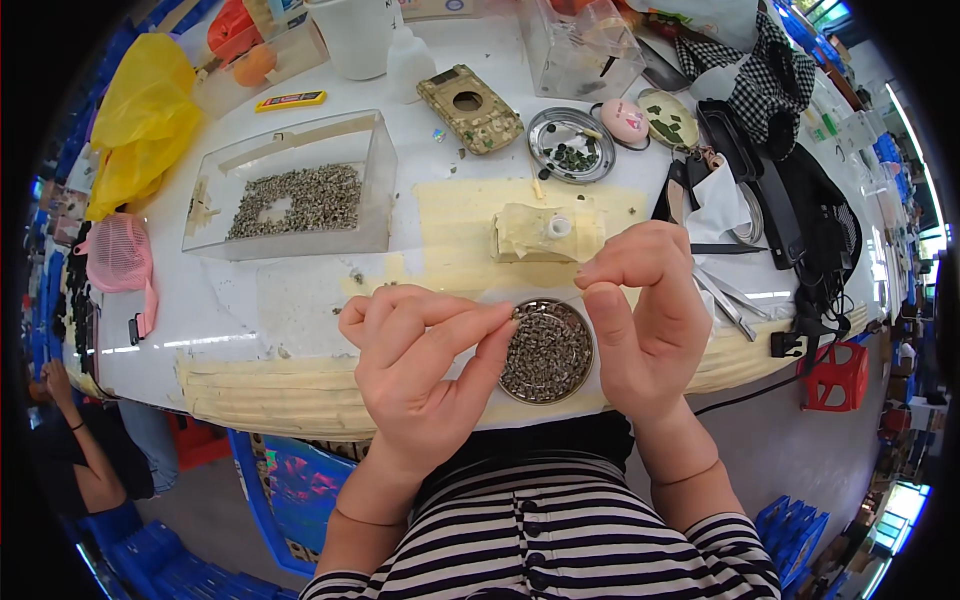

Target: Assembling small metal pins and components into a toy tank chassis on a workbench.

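Note:
My left hand point(425, 365) and my right hand point(645, 315) are raised over a round metal dish point(547, 352) full of small grey metal parts at the table's near edge. Each hand pinches thumb against forefinger, the tips pointing toward each other above the dish. A very thin pale strand or wire seems to run between the two pinches; it is too fine to tell clearly. Just behind the hands lies a block wrapped in yellowish tape point(545, 235) with a small white cap on it.
A clear plastic box point(290, 190) of several small metal parts stands at the left. Behind are a camouflage-patterned case point(470, 108), a metal dish point(571, 145), a white bucket point(355, 35), a yellow bag point(145, 115), tweezers point(725, 300) and black gear at right. Another person sits at lower left point(75, 450).

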The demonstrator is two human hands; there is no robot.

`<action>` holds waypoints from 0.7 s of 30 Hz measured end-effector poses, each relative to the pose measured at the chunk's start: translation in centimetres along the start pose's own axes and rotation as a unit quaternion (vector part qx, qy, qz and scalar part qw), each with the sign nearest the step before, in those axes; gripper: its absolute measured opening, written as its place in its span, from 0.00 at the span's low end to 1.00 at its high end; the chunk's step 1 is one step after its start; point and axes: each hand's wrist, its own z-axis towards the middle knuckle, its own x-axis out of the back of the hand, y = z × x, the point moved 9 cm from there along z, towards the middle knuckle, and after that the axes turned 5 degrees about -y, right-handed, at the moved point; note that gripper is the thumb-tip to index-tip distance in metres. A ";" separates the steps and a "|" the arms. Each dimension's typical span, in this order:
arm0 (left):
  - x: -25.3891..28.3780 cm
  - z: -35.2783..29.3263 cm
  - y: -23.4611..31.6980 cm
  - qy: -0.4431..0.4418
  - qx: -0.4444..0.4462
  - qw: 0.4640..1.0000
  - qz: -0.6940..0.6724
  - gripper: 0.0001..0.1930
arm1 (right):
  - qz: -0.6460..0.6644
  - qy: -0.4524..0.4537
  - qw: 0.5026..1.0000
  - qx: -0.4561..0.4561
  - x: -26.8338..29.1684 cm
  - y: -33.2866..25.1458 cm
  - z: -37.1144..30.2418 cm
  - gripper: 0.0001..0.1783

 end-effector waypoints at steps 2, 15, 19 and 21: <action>-0.1 0.1 0.1 -0.005 -0.003 1.000 0.001 0.13 | 0.005 0.001 1.000 -0.003 0.0 0.1 -0.1 0.05; -0.2 0.1 0.1 -0.009 -0.003 1.000 0.006 0.13 | -0.020 -0.008 1.000 0.009 -0.3 -0.1 0.1 0.06; -0.1 0.0 0.0 -0.008 -0.002 1.000 0.005 0.13 | -0.018 -0.007 1.000 0.008 -0.4 0.0 0.1 0.06; -0.1 0.0 0.0 -0.008 -0.002 1.000 0.006 0.14 | -0.018 -0.007 1.000 0.002 -0.3 0.0 0.0 0.06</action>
